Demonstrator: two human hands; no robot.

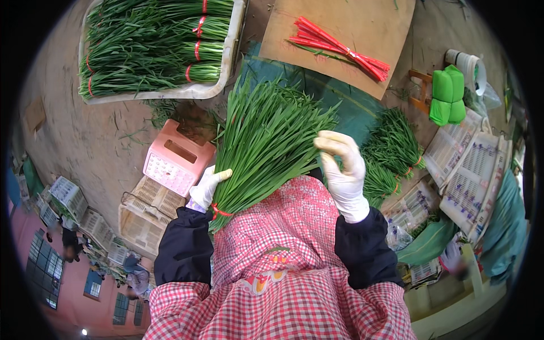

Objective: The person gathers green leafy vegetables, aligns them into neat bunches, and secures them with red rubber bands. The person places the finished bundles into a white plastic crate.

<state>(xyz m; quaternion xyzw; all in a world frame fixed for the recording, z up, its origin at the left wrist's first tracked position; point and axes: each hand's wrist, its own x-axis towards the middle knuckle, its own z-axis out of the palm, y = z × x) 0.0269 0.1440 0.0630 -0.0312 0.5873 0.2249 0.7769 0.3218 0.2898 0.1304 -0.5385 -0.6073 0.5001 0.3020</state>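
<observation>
A large bunch of green Chinese chives (pixel 272 131) fans out across my lap, bound near its base by a red tie (pixel 219 211). My left hand (pixel 208 187), in a white glove, grips the bunch just above that tie, thumb on top of the leaves. My gloved right hand (pixel 343 170) is raised beside the right edge of the leaves, its fingers curled and apart from the thumb. Nothing shows between them. Beyond the leaves, a bundle of red tie strips (pixel 342 49) lies on a brown board (pixel 280 38).
A white crate (pixel 231 51) of tied chive bunches stands at the far left. Nearer are a pink plastic stool (pixel 180 148) and a beige crate (pixel 146 212). More tied bunches (pixel 391 140) lie at right, near a green cushion (pixel 448 95) and plastic crates (pixel 471 178). People are in the background.
</observation>
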